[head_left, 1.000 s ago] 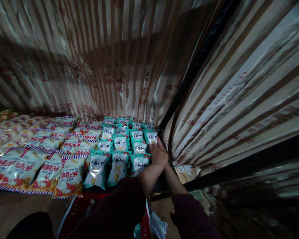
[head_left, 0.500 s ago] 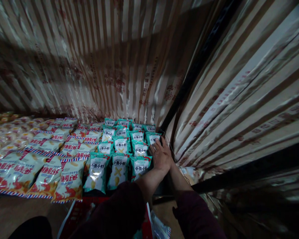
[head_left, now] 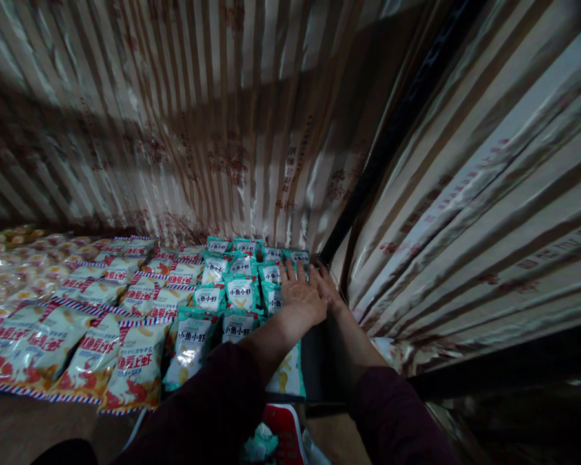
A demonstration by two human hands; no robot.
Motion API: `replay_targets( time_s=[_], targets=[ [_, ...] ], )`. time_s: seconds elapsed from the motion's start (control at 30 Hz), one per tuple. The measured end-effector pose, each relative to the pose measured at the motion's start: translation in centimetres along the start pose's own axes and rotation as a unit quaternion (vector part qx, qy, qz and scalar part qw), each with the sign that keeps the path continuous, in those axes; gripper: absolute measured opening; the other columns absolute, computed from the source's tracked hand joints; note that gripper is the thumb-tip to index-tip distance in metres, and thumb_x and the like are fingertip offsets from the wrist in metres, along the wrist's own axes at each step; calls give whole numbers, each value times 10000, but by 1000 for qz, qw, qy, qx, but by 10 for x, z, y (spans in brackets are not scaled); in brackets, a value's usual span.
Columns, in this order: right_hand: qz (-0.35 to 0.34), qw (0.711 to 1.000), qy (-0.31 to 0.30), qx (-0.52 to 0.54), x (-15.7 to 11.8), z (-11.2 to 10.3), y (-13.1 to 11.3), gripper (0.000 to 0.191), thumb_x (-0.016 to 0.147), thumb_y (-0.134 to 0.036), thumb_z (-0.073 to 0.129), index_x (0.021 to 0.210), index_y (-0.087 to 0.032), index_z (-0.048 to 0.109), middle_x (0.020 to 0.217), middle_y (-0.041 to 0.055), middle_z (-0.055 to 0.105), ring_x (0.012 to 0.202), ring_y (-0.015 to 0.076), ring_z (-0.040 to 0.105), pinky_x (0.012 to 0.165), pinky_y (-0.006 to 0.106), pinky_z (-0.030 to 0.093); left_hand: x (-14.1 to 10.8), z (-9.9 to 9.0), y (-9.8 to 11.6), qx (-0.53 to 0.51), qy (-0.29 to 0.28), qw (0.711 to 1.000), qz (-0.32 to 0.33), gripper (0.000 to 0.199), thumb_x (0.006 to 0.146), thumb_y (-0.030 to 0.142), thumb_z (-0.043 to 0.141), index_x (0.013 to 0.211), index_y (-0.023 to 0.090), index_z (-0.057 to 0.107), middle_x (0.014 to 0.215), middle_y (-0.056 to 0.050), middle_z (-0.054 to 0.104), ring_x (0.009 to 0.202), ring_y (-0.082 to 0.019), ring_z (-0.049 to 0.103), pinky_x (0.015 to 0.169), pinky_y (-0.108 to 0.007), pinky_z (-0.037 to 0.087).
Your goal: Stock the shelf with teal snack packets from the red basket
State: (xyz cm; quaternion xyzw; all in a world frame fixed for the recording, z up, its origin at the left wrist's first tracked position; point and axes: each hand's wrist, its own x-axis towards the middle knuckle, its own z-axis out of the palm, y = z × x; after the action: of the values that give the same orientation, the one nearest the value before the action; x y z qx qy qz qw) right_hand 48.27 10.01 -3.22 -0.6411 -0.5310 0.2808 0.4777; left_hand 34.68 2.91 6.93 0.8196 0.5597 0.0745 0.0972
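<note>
Teal-and-white snack bags [head_left: 241, 292] stand in rows on a dark shelf [head_left: 322, 368]. My left hand [head_left: 301, 298] lies over the bags at the right end of the rows, its fingers spread and pointing to the back. Right beside it, my right hand [head_left: 328, 289] is at the right edge of the same bags, with its fingers apart and partly behind the left hand. Neither hand is closed round a bag. Left of the teal bags are rows of red-and-white bags [head_left: 134, 365] with striped edges.
Small round wrapped items [head_left: 26, 265] fill the far left. Striped sheeting [head_left: 252, 116] hangs behind and at the right, with a black post [head_left: 363, 194] at the corner. Below the shelf edge, a red basket [head_left: 293, 439] holds teal packages.
My left hand has moved left over the bags, its fingers now spread wider. The view has shifted slightly, and more of the red basket and the teal packages in it shows.
</note>
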Motion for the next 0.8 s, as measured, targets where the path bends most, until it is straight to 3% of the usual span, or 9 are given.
replay_targets(
  time_s=[0.1,0.37,0.47,0.63,0.8],
  targets=[
    [27,999,-1,26,2,0,-3,717,762,-590,564,1371,-228,445,1310,91,576,1227,252,520,1048,376,383,3,3,-12,10,-36,999,-20,702,827,502,442,1445,186,332,1566,-103,159,1436,-367,28,1133,-584,-24],
    [75,994,-46,72,-3,12,2,750,689,-572,651,1348,-272,455,1188,51,647,1001,235,648,904,371,501,8,21,-31,13,-79,996,-25,688,802,376,505,1433,157,344,1553,-153,184,1435,-354,87,1131,-588,21],
    [73,993,-45,84,-1,15,5,756,684,-561,654,1348,-267,446,1180,47,651,1010,230,645,906,371,502,7,23,-35,8,-69,997,-20,647,823,325,469,1433,150,344,1548,-144,210,1437,-338,99,1137,-574,39],
    [42,996,-25,68,-3,18,5,717,692,-537,647,1325,-244,483,1185,52,652,1075,236,614,958,376,470,3,21,-32,-31,3,999,8,647,868,428,392,1450,156,313,1535,-129,258,1439,-318,105,1157,-527,50],
    [39,997,-24,62,-5,20,4,719,691,-540,647,1324,-241,484,1146,47,671,1068,243,618,966,391,464,2,23,-35,-30,-37,999,-6,585,879,382,370,1417,151,379,1532,-129,266,1438,-326,107,1148,-549,59]
  ],
)
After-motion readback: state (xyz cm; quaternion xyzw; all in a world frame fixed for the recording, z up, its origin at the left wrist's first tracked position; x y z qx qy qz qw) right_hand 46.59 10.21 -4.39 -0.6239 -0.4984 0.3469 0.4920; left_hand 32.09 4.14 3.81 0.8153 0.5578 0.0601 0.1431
